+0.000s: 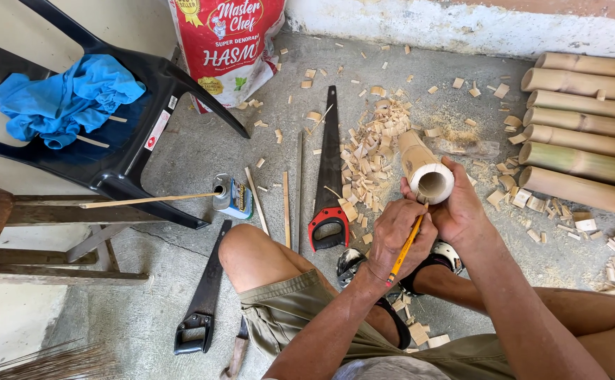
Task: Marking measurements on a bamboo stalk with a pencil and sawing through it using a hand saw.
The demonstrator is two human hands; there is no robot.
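Bamboo section (423, 167), cut to length, rests over the concrete floor (181, 162) among chips. Left hand (395, 239) is closed on a yellow pencil (404, 250) at its open end; right hand (459, 207) clamps the section. Judged: sawing done, marking underway, uncut poles (582, 134) remaining.

The gray floor (181, 155) holds two saws (330, 169), wood chips (371, 151), and bamboo poles (578, 127) stacked at its right edge.
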